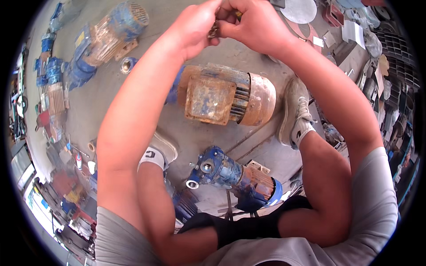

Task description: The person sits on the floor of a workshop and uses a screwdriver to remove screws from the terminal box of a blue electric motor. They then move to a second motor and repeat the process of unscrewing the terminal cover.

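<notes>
Both arms reach forward, and my hands meet at the top edge of the picture. My left hand [193, 29] is closed with its fingers curled. In it shows a small brownish, ridged metal piece [213, 30], mostly covered by fingers. My right hand [257, 26] presses thumb and fingers together against this piece. A bit of yellow shows between the right fingers, too small to name. Just below the hands lies a large rusty electric motor [211, 97] with a square terminal box and a round fan cover, between my feet.
A smaller blue pump with a rusty motor [222, 170] lies nearer my legs. Another blue and rusty motor pump [106, 40] stands at the far left, beside a loose blue ring fitting [128, 65]. Clutter and a round metal disc [300, 9] line the right.
</notes>
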Demonstrator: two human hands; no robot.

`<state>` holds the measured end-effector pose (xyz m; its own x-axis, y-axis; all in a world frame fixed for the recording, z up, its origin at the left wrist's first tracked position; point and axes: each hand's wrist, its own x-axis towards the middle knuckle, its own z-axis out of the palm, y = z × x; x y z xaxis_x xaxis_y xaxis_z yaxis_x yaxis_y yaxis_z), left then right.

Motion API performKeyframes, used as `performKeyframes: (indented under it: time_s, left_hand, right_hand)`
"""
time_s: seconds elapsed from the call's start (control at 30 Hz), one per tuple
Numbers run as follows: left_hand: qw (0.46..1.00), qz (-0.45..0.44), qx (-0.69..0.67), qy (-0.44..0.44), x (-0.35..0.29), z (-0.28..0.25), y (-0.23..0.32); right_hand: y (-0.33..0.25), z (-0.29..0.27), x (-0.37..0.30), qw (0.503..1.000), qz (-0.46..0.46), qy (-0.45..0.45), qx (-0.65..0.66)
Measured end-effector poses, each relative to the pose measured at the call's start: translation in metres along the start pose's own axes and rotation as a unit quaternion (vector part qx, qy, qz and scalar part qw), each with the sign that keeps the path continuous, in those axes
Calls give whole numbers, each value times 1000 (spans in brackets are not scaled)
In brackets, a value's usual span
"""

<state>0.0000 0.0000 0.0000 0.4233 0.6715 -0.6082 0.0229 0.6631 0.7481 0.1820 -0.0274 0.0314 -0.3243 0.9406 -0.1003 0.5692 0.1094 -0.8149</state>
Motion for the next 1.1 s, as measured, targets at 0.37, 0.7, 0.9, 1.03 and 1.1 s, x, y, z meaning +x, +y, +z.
performKeyframes:
  time_s: [0.37,0.7,0.9,1.03,1.1]
  left_hand:
    - [959,190,-210,-13,-172,128,83]
    - [835,136,-533,-24,-264,177,-28]
    - [823,159,-541,69,-227,138,-106]
    - [828,158,-520,139,-220,114,-125]
    - [822,167,-521,162,-222,102,-126]
  right_hand:
    - [-199,-127,-99,972,-55,46,-222]
    - [-288,-85,-207,994,37,60,-86]
    - [-285,-56,-205,988,81,18,127]
    - [-279,-51,-188,985,134,94,56]
    - [-280,-48,-180,985,145,94,6]
